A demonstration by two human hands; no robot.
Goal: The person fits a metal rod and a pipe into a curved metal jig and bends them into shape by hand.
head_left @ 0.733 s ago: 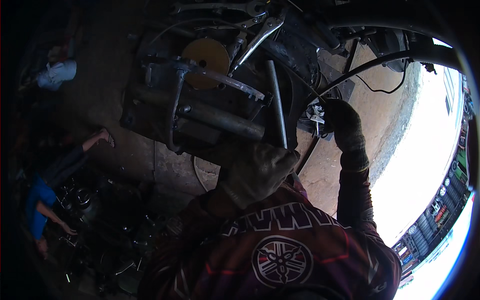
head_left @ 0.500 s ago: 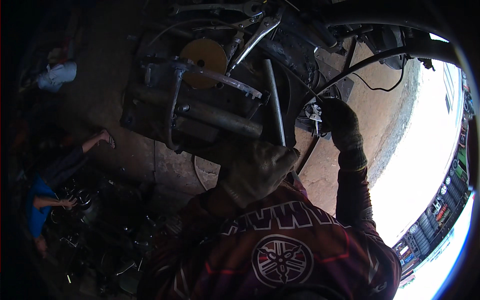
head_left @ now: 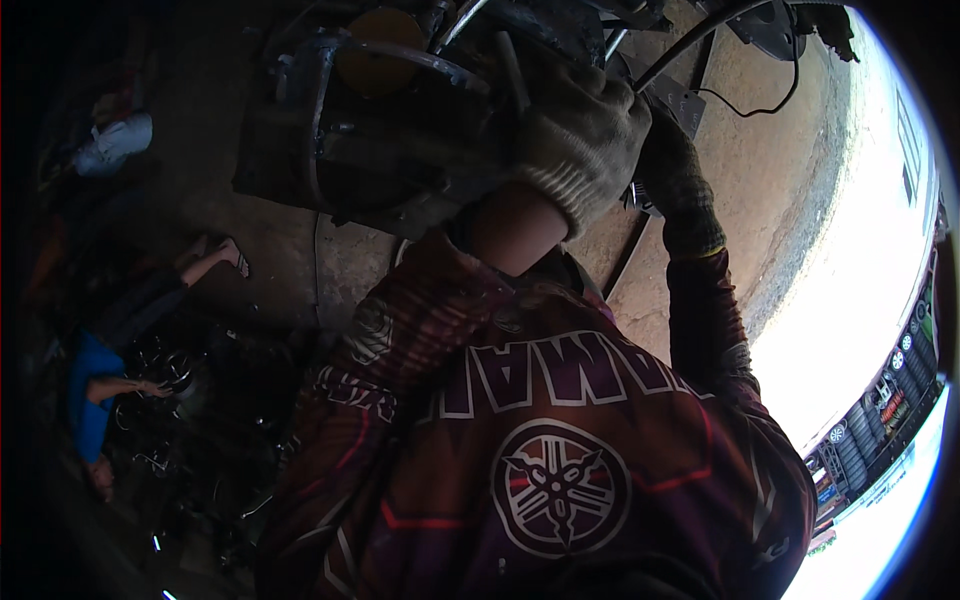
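My left hand [head_left: 585, 140], in a knitted work glove, reaches over the metal workbench with its fingers curled. Beneath it, whatever the fingers grip is hidden. Close beside it on the right is my gloved right hand [head_left: 675, 165], in shadow, its fingers bent inward around something I cannot make out. A dark cable [head_left: 690, 45] runs down from the upper right to where both hands meet. Light metal parts [head_left: 640, 197] show just below the right hand. A grey metal rod [head_left: 511, 70] lies against the left of my left hand, its lower end covered.
A round tan disc [head_left: 380, 52] and a curved steel bar [head_left: 410, 55] sit on the dark bench [head_left: 390, 160]. A metal plate [head_left: 675, 105] lies behind the hands. At lower left, a person in a blue shirt [head_left: 90, 400] works among dark machine parts.
My left hand has moved up and right from the rod's lower end to beside my right hand. The view has tipped so the bench sits higher. My right hand's metal parts are now mostly covered.
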